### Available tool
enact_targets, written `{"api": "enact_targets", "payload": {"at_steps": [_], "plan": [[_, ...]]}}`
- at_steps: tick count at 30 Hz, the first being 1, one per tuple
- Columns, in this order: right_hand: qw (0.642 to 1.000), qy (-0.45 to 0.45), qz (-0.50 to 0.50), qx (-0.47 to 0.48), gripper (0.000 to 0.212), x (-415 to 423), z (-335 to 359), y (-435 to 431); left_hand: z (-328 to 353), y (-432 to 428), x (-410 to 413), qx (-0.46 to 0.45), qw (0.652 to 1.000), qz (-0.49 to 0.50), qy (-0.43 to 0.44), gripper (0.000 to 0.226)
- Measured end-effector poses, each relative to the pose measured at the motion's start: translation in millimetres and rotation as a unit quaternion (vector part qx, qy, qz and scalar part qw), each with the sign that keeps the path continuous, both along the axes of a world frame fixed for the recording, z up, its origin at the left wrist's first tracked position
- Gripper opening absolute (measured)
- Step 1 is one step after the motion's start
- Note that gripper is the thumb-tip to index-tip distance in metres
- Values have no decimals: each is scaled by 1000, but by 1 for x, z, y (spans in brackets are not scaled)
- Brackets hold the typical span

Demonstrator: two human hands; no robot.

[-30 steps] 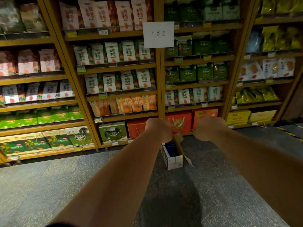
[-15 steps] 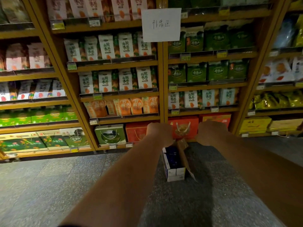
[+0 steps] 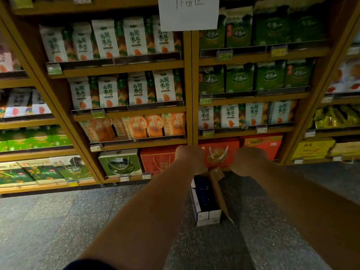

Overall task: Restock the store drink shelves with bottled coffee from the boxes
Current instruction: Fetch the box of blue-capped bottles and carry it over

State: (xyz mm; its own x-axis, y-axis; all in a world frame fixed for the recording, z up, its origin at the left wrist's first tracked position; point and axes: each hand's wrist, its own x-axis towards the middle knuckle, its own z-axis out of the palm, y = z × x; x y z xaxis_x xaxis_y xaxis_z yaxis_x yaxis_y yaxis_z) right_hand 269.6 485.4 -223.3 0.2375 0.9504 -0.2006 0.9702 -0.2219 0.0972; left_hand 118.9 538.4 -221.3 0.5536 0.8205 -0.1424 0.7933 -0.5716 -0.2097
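A narrow white and blue cardboard box (image 3: 207,217) hangs between my outstretched forearms, above the grey floor. Its brown flap (image 3: 218,184) stands open, with dark blue packaging (image 3: 202,191) showing inside. My left hand (image 3: 190,159) is bent down at the wrist over the box's far left edge and grips it. My right hand (image 3: 248,160) curls down just right of the flap, holding that side. The backs of both hands hide the fingers. No bottles can be made out inside the box.
Wooden store shelves (image 3: 136,144) filled with snack bags stand straight ahead. On the bottom shelf behind my hands are red gift boxes (image 3: 220,152) and a green one (image 3: 119,162). A white paper sign (image 3: 188,12) hangs on the middle post. Speckled grey floor (image 3: 58,221) stretches below.
The shelves have drawn nearer and fill more of the view. The box has stayed between my hands, and their hold looks the same.
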Motion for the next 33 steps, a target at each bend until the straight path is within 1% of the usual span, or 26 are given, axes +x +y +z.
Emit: {"api": "enact_targets", "payload": {"at_steps": [5,9,12,14,16,18,21,24,27,28,29,33], "plan": [[999,18,-17,-27,20,18,-25,72,-17,82,21,-36,999,-34,5,16],[998,11,-36,-43,19,30,-51,119,-37,132,34,-57,998,-38,2,22],[997,10,-39,-61,21,38,-66,149,-54,163,42,-87,995,-48,22,17],[998,14,-39,-56,17,44,-74,169,-65,184,49,-107,993,-37,29,20],[998,20,-33,-50,16,55,-84,188,-75,205,59,-116,992,-26,38,15],[997,21,-26,-71,22,66,-90,207,-83,224,72,-122,991,-23,46,13],[995,13,-14,-103,26,91,-102,245,-97,252,94,-130,990,-5,46,12],[992,38,3,-121,19,120,-116,290,-112,284,117,-145,988,20,58,14],[991,46,23,-126,23,144,-132,328,-131,314,140,-154,985,63,50,10],[990,50,28,-129,22,152,-143,338,-139,322,148,-156,984,75,47,11],[988,59,33,-138,15,159,-155,346,-150,328,155,-166,981,85,45,13],[983,97,55,-149,15,176,-216,372,-202,341,174,-202,973,100,47,14]]}}
